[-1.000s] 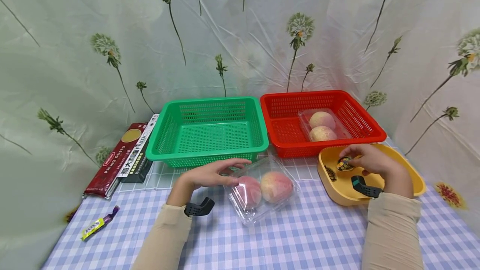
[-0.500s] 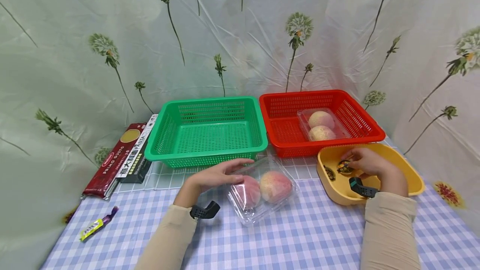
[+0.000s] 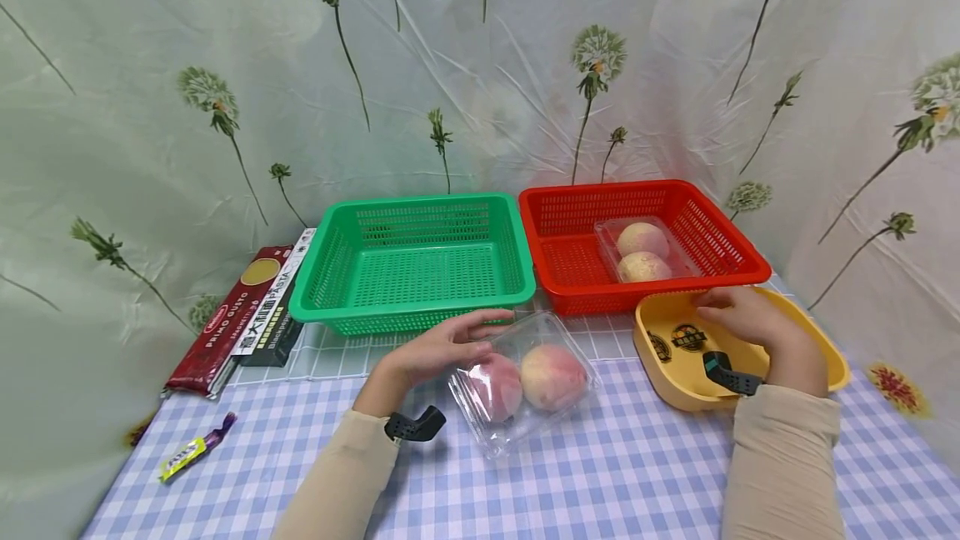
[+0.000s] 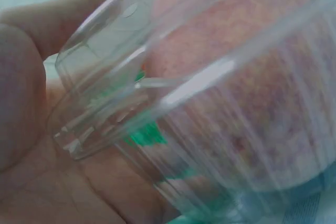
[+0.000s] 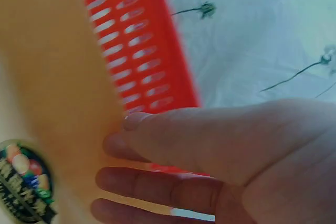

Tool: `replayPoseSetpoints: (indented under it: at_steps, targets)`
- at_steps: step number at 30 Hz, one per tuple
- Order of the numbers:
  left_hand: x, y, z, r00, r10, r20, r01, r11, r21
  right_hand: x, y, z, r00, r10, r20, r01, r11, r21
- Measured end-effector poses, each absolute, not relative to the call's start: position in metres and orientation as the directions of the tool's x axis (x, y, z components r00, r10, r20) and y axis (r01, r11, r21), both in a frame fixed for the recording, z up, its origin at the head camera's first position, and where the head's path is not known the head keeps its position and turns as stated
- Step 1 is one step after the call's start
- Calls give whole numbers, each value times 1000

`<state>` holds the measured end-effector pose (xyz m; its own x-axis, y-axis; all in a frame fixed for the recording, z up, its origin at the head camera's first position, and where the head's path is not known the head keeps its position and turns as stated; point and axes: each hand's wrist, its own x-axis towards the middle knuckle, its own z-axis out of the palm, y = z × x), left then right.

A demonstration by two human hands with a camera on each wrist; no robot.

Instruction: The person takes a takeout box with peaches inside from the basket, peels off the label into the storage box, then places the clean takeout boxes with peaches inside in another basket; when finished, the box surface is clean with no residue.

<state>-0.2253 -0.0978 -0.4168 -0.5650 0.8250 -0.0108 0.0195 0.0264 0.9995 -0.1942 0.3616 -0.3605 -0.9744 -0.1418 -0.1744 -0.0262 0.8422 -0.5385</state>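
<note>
Checked blue cloth (image 3: 600,473) carries the clear ribbed clamshell of peaches (image 3: 525,382), which the left hand (image 3: 438,348) grips at its corner, best lifted level, its thumb (image 4: 23,93) clamping the slick rim, while relaxed right fingers (image 5: 173,187) rest in the smooth yellow bowl (image 3: 825,348)

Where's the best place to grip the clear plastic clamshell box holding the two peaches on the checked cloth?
Grip the clear plastic clamshell box by its short left end, coming from the left, where the left hand already grips its rim. The domed lid over the peaches looks slippery and likely flexes; the stepped rim gives fingers an edge.
</note>
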Motion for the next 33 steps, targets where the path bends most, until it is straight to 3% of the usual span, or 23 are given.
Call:
replayPoseSetpoints:
  at_steps: [5,11,15,19,24,33]
  targets:
    - [-225,-94,-415,-553,833,9,-44,-39,998,-192,358,-346,-990,-57,-131,19,854,-521]
    - [-221,-92,-414,-564,823,-64,22,93,995,-193,356,-347,-994,90,63,43,848,-529]
    - [-218,-90,-415,-555,826,-98,8,123,992,-197,354,-353,-954,247,171,104,807,-581]
    - [-218,-89,-416,-565,815,-128,10,161,987,-204,349,-358,-908,357,221,103,700,-707]
    - [-217,-86,-417,-600,788,-138,21,187,982,-208,347,-363,-892,422,161,121,567,-815]
    - [-214,-79,-411,-595,801,-63,12,87,996,-206,351,-370,-920,390,-27,232,488,-842]
